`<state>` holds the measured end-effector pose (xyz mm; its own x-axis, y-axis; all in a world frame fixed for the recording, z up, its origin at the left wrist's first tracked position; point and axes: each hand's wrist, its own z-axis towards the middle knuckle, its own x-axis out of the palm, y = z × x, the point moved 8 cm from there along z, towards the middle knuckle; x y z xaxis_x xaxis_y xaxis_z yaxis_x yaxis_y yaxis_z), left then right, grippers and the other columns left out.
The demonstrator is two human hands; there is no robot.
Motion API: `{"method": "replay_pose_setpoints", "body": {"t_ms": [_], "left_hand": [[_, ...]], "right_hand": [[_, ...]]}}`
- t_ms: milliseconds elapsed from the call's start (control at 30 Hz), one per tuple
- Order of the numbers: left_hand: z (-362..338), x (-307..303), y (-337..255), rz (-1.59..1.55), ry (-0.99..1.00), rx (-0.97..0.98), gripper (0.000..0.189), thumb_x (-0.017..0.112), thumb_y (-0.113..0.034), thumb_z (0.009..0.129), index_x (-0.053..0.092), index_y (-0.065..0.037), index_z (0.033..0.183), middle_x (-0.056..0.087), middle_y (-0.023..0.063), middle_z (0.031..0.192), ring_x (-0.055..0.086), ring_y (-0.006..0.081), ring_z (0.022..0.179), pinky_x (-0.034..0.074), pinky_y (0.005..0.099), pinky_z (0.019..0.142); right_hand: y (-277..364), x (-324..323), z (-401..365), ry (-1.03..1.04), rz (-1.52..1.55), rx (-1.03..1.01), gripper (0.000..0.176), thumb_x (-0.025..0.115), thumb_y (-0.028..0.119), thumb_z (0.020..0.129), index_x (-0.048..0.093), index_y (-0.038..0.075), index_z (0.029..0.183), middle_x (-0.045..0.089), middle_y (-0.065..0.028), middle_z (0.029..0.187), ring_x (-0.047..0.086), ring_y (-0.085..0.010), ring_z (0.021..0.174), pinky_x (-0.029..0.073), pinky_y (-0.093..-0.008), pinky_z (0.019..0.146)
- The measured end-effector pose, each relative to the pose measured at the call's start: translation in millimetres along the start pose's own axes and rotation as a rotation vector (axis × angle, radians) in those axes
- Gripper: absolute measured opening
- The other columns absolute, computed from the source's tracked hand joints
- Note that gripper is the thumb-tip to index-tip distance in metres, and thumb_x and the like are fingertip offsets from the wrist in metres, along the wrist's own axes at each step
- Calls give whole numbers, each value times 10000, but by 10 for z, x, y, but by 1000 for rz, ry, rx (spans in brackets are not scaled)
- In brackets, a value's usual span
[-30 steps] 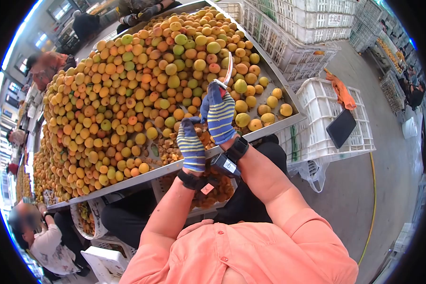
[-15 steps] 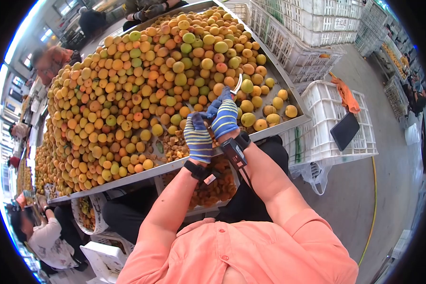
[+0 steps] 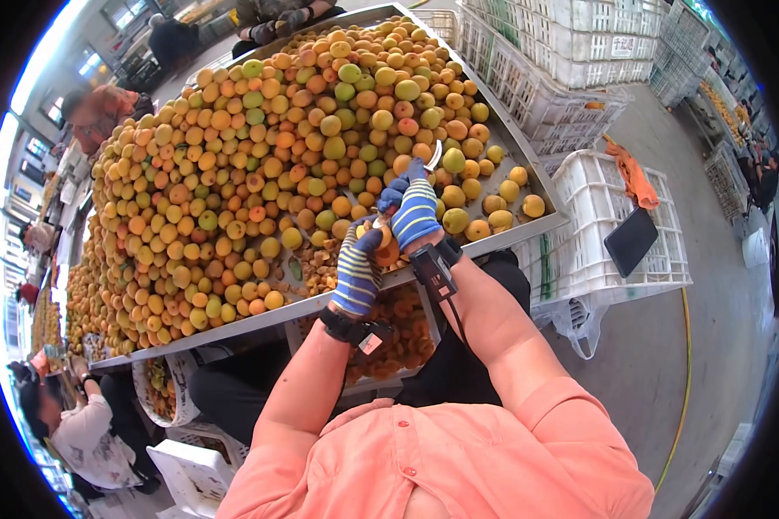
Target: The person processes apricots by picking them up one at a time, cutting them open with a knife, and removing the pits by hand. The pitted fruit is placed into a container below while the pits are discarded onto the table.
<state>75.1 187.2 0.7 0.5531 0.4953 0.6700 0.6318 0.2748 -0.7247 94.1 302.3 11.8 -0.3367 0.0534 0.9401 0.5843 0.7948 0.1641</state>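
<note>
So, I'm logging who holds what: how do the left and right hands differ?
The left hand cups an apricot; the right hand holds a knife, blade up. The left hand sits lower, at the tray edge; the right hand is higher, over the fruit. Both wear striped gloves.

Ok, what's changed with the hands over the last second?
The left hand has turned and taken an apricot into its grip, pressed against the right hand. The knife in the right hand sits a little lower than before. The right hand's grip on the knife, the heap of fruit on the tray and the crate stayed as they were.
</note>
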Motion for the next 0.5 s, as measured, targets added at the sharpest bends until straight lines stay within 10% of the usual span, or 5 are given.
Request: {"method": "replay_pose_setpoints", "body": {"t_ms": [500], "left_hand": [[-1171,-124,214,-66,10,-723,297,531,-341,926,550,-64,1032,571,60,899,565,201,783,501,370,752]], "right_hand": [[365,74,-232,-144,-327,-221,388,536,492,900,416,165,730,294,72,525,272,-71,388,288,-250,364]]}}
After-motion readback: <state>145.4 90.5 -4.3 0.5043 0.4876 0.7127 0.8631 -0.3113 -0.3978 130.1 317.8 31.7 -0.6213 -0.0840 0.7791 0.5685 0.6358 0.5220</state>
